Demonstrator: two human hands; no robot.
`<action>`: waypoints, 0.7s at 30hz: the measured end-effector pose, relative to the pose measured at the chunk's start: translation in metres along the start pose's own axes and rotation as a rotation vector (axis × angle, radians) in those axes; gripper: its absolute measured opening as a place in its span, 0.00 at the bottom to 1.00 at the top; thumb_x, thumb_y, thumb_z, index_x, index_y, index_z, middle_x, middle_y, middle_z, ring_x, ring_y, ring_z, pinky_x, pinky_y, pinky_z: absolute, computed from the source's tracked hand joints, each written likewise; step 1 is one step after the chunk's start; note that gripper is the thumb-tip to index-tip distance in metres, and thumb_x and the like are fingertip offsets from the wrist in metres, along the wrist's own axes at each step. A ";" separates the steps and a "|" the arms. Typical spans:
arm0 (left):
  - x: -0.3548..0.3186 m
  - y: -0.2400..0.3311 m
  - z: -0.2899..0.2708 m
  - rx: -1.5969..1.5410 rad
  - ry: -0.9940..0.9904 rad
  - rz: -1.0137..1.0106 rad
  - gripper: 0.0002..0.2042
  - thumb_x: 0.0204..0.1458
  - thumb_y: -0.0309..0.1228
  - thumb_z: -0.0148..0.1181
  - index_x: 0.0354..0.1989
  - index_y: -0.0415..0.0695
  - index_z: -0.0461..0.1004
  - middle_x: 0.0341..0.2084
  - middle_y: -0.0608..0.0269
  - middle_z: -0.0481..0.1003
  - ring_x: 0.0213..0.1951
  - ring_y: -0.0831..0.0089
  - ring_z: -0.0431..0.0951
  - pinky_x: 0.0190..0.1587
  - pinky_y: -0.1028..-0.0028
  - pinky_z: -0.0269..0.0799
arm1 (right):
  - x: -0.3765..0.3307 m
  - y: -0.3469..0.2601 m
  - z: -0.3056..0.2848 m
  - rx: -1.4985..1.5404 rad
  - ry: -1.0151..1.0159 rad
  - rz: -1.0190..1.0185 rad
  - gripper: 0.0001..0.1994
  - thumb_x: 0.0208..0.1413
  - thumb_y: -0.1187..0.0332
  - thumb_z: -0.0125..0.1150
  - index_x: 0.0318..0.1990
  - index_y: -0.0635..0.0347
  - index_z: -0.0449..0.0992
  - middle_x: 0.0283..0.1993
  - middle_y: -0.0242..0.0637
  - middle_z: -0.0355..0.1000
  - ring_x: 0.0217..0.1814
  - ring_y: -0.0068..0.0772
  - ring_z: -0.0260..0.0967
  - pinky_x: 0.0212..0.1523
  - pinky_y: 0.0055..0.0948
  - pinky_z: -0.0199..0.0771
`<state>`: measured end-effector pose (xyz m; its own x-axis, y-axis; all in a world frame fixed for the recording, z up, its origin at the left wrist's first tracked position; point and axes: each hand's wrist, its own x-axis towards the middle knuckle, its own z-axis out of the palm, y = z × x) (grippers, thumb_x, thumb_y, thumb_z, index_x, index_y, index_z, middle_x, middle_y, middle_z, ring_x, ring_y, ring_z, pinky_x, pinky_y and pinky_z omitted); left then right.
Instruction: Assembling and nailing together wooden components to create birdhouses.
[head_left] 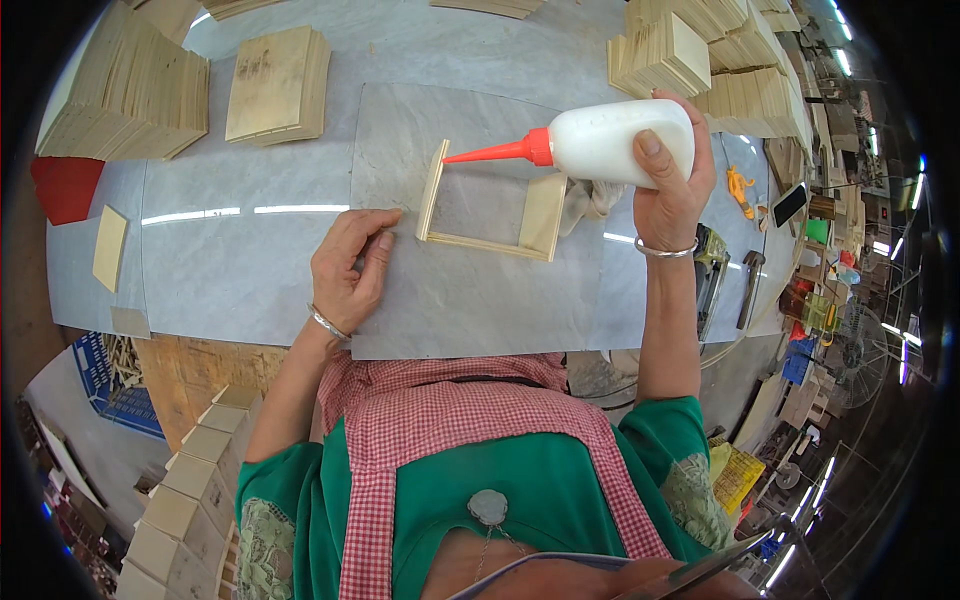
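Note:
My right hand (672, 180) grips a white glue bottle (610, 140) held sideways, its orange nozzle (495, 152) pointing left with the tip at the top edge of a small three-sided wooden frame (492, 215). The frame lies on a grey mat (470, 300) on the table, open toward the far side. My left hand (350, 265) rests on the mat just left of the frame, fingers loosely curled, the fingertips near the frame's left side but not touching it. It holds nothing.
Stacks of thin wooden boards stand at the far left (125, 95), the far middle (280, 85) and the far right (700, 60). A single board (110, 245) lies at the left. A nail gun (712, 270) and phone (788, 205) lie right. Wooden boxes (185, 490) stack below left.

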<state>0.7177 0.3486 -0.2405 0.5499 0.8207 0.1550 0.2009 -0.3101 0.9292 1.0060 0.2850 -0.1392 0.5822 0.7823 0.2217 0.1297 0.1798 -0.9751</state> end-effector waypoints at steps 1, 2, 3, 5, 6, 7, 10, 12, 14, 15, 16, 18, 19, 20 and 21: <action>0.000 0.000 0.000 0.000 0.001 0.002 0.10 0.53 0.19 0.53 0.43 0.37 0.74 0.35 0.58 0.74 0.37 0.72 0.74 0.40 0.78 0.69 | 0.001 0.000 0.000 0.003 0.004 -0.005 0.25 0.45 0.69 0.71 0.51 0.62 0.68 0.43 0.34 0.69 0.43 0.25 0.68 0.45 0.24 0.71; -0.001 0.000 0.000 -0.001 0.002 0.004 0.10 0.53 0.19 0.53 0.43 0.37 0.74 0.35 0.58 0.74 0.36 0.72 0.74 0.40 0.78 0.69 | 0.004 0.000 0.000 0.003 0.003 -0.007 0.25 0.45 0.69 0.71 0.51 0.62 0.68 0.43 0.34 0.69 0.43 0.25 0.68 0.45 0.24 0.71; -0.001 0.000 0.000 -0.001 0.003 0.007 0.10 0.53 0.19 0.52 0.43 0.37 0.74 0.35 0.58 0.74 0.36 0.72 0.74 0.40 0.78 0.69 | 0.006 0.002 -0.001 -0.013 0.002 -0.022 0.25 0.45 0.68 0.71 0.51 0.62 0.68 0.43 0.34 0.69 0.43 0.25 0.68 0.45 0.25 0.71; -0.001 0.000 0.000 0.002 0.000 0.008 0.10 0.53 0.19 0.52 0.42 0.37 0.74 0.35 0.58 0.74 0.36 0.72 0.74 0.39 0.78 0.69 | 0.008 0.002 -0.001 -0.029 0.000 -0.038 0.25 0.45 0.68 0.71 0.51 0.62 0.68 0.43 0.34 0.69 0.43 0.25 0.68 0.45 0.25 0.71; -0.001 0.000 0.000 0.006 -0.004 0.007 0.10 0.52 0.19 0.52 0.42 0.37 0.74 0.35 0.58 0.74 0.36 0.72 0.74 0.39 0.78 0.69 | 0.009 0.001 -0.001 -0.047 0.004 -0.033 0.25 0.46 0.68 0.70 0.52 0.64 0.67 0.43 0.36 0.69 0.45 0.27 0.67 0.47 0.27 0.70; 0.000 0.000 0.000 0.005 -0.002 0.008 0.10 0.52 0.19 0.52 0.42 0.37 0.74 0.35 0.58 0.74 0.36 0.72 0.74 0.39 0.78 0.69 | 0.010 0.001 0.000 -0.066 0.009 -0.027 0.26 0.47 0.67 0.69 0.53 0.67 0.66 0.44 0.38 0.68 0.47 0.29 0.67 0.50 0.29 0.69; 0.001 0.000 0.002 0.000 0.054 0.051 0.10 0.50 0.18 0.55 0.41 0.39 0.76 0.32 0.59 0.75 0.29 0.71 0.74 0.33 0.77 0.71 | 0.011 0.002 0.000 -0.102 0.026 -0.033 0.25 0.48 0.67 0.66 0.53 0.68 0.66 0.44 0.39 0.68 0.46 0.29 0.67 0.50 0.29 0.69; -0.001 -0.001 0.001 -0.007 0.002 0.010 0.10 0.52 0.19 0.52 0.42 0.37 0.74 0.34 0.58 0.74 0.35 0.72 0.74 0.39 0.78 0.69 | 0.009 0.001 -0.002 -0.008 0.038 -0.007 0.25 0.46 0.67 0.68 0.51 0.66 0.67 0.43 0.37 0.69 0.45 0.28 0.67 0.47 0.27 0.70; 0.000 -0.001 0.000 -0.003 0.004 0.015 0.10 0.52 0.19 0.53 0.42 0.37 0.74 0.34 0.58 0.74 0.35 0.72 0.74 0.39 0.78 0.69 | 0.004 -0.001 -0.003 0.087 0.049 0.022 0.25 0.45 0.67 0.70 0.50 0.64 0.68 0.42 0.36 0.69 0.43 0.26 0.67 0.44 0.26 0.70; 0.000 -0.002 0.000 0.002 0.007 0.021 0.10 0.52 0.19 0.53 0.42 0.37 0.74 0.34 0.59 0.74 0.35 0.73 0.74 0.38 0.79 0.69 | -0.002 -0.003 -0.003 0.090 0.025 0.049 0.26 0.44 0.66 0.70 0.51 0.65 0.68 0.42 0.36 0.69 0.43 0.26 0.67 0.44 0.25 0.70; 0.000 -0.002 0.001 0.001 0.009 0.019 0.10 0.52 0.19 0.53 0.42 0.37 0.74 0.34 0.59 0.74 0.35 0.73 0.74 0.38 0.79 0.69 | -0.008 -0.005 -0.004 0.094 0.001 0.076 0.27 0.43 0.65 0.70 0.51 0.65 0.68 0.42 0.36 0.69 0.43 0.27 0.67 0.44 0.25 0.70; 0.001 -0.003 0.003 0.000 0.054 0.051 0.10 0.50 0.18 0.54 0.40 0.39 0.76 0.32 0.59 0.75 0.29 0.72 0.74 0.33 0.77 0.70 | -0.019 -0.006 -0.005 0.062 -0.015 0.073 0.29 0.42 0.63 0.71 0.52 0.65 0.67 0.42 0.35 0.68 0.43 0.26 0.67 0.44 0.25 0.69; 0.001 -0.003 0.003 -0.001 0.053 0.050 0.10 0.50 0.18 0.54 0.40 0.39 0.76 0.32 0.59 0.75 0.29 0.72 0.74 0.33 0.77 0.70 | -0.024 -0.008 -0.002 0.054 -0.029 0.084 0.30 0.42 0.63 0.72 0.52 0.65 0.67 0.42 0.35 0.68 0.43 0.26 0.67 0.44 0.25 0.69; 0.001 -0.002 0.003 -0.006 0.052 0.045 0.10 0.50 0.18 0.54 0.40 0.39 0.76 0.32 0.59 0.74 0.29 0.72 0.74 0.33 0.77 0.70 | -0.028 -0.009 0.000 0.046 -0.043 0.096 0.30 0.41 0.63 0.72 0.52 0.64 0.67 0.41 0.34 0.68 0.43 0.26 0.67 0.44 0.25 0.69; 0.001 -0.001 0.002 -0.012 0.051 0.039 0.10 0.50 0.18 0.54 0.40 0.39 0.76 0.32 0.59 0.74 0.29 0.72 0.74 0.34 0.77 0.70 | -0.030 -0.011 0.002 0.050 -0.038 0.092 0.30 0.42 0.63 0.72 0.52 0.64 0.67 0.42 0.34 0.68 0.43 0.26 0.67 0.45 0.25 0.69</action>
<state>0.7200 0.3488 -0.2425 0.5147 0.8318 0.2078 0.1706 -0.3370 0.9259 0.9850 0.2606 -0.1349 0.5585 0.8189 0.1319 0.0360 0.1350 -0.9902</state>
